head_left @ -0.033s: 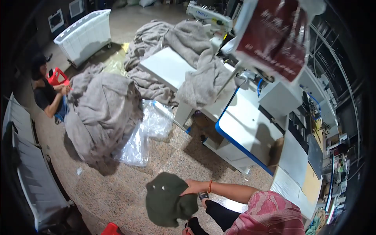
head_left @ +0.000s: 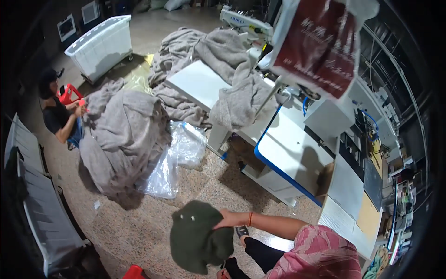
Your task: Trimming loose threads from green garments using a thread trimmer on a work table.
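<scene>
My right hand (head_left: 226, 218), a thin orange band at its wrist, reaches in from the pink patterned sleeve. Its fingers grip the edge of a dark green, soft cloth item (head_left: 197, 239). Two small white marks show near the top of the cloth, which hangs in folds above the speckled floor; its exact kind is unclear. Of my left hand (head_left: 223, 274), only a small part shows at the lower edge, near the bottom of the green cloth. Its fingers are mostly hidden, with a bit of red beside them.
A big heap of grey-brown fabric (head_left: 123, 135) lies beyond, with clear plastic bags (head_left: 186, 144) against it. A co-worker (head_left: 58, 116) sits at its left. White sewing tables (head_left: 297, 149) stand right, under a hanging maroon bag (head_left: 320, 46). Wheeled bins (head_left: 100, 51) stand left; a red object (head_left: 134, 272) is below.
The green cloth has shifted slightly left, still in my right hand. Across the heap, the co-worker's hands and head have moved a little. The whole view has shifted slightly.
</scene>
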A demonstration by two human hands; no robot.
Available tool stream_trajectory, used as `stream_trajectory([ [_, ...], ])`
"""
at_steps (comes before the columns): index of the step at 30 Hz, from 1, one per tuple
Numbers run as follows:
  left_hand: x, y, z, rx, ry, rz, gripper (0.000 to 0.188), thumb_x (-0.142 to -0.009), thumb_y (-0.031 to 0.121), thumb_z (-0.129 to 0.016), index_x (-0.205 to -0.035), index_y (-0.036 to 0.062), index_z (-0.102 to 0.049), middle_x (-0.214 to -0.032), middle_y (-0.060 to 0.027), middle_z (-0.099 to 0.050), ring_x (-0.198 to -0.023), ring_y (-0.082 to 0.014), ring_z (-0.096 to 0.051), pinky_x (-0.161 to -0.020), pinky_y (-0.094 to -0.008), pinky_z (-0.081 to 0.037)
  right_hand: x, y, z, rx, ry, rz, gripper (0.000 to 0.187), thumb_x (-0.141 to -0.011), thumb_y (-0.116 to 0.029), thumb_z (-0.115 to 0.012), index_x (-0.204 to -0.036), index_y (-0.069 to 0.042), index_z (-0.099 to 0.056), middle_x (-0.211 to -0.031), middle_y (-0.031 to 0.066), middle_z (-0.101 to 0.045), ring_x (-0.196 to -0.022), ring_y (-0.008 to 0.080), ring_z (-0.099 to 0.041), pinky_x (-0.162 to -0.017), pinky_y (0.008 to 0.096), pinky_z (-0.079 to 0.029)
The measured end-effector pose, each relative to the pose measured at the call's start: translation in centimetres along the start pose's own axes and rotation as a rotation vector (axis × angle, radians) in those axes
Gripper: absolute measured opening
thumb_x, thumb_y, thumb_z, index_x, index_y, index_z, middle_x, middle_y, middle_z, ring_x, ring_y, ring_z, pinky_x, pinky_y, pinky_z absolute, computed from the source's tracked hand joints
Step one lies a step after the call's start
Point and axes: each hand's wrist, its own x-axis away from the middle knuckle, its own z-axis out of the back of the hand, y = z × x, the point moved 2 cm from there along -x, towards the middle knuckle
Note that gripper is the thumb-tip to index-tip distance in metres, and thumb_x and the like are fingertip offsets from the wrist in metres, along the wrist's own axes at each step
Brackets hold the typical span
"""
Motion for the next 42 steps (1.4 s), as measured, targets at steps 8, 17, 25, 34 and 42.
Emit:
stream_trajectory([
  [8, 1.8, 4.1, 7.7, 0.032, -0.019, 0.212, 0.014, -0.096, 0.019, -0.059, -0.093, 0.0053, -0.059, -0.077, -0.0021, -0.056, -0.069, -0.0119, -0.051, -0.064, -0.0274, -0.042, 2.4, -24.1, 4.7, -0.622, 0.354, 0.435, 0.046, -0.092, -0.025, -0.068, -0.128, 0.001, -0.056, -0.121, 0.0122, -0.064, -0.104, 0.0212, -0.065, -0.09, 0.0352, -0.055],
  [17, 0.5, -1.2, 14.7, 0.354, 0.067, 0.466, 0.019, -0.093, 0.028, -0.066, -0.092, 0.0097, -0.061, -0.068, -0.0012, -0.058, -0.062, -0.0079, -0.054, -0.054, -0.0225, -0.044, -6.7, -39.6, 24.6, -0.732, 1.46, 0.753, 0.062, -0.092, -0.042, -0.059, -0.125, 0.01, -0.053, -0.124, 0.0241, -0.061, -0.109, 0.0325, -0.063, -0.09, 0.0404, -0.053],
  [25, -5.4, 17.3, 9.0, -0.526, -0.015, 0.586, 0.029, -0.087, 0.023, -0.072, -0.102, -0.0007, -0.064, -0.092, -0.0124, -0.067, -0.084, -0.0229, -0.063, -0.076, -0.0378, -0.05, -6.3, -30.6, 30.8, -0.139, 1.81, 0.424, 0.08, -0.09, -0.032, -0.066, -0.147, 0.005, -0.026, -0.154, 0.0274, -0.025, -0.143, 0.039, -0.026, -0.116, 0.0437, -0.023],
  [34, -6.1, 18.1, 6.6, 0.082, 0.364, 0.639, 0.027, -0.094, 0.025, -0.062, -0.079, 0.0026, -0.065, -0.08, -0.0046, -0.067, -0.074, -0.0124, -0.058, -0.069, -0.0319, -0.048, -12.7, -16.0, 13.2, 0.109, 0.428, 0.466, 0.036, -0.095, -0.01, -0.059, -0.128, 0.004, -0.055, -0.113, 0.0052, -0.064, -0.104, 0.0121, -0.059, -0.094, 0.0275, -0.046],
  [42, -2.9, 23.6, 6.1, 0.858, 0.791, 0.635, 0.026, -0.098, 0.029, -0.059, -0.104, 0.006, -0.068, -0.082, -0.0023, -0.068, -0.072, -0.0109, -0.062, -0.064, -0.0275, -0.05, -1.3, -8.8, -8.2, 0.654, -0.683, 0.188, 0.044, -0.088, -0.021, -0.068, -0.126, -0.002, -0.057, -0.104, 0.0158, -0.068, -0.088, 0.0251, -0.068, -0.08, 0.0339, -0.054],
])
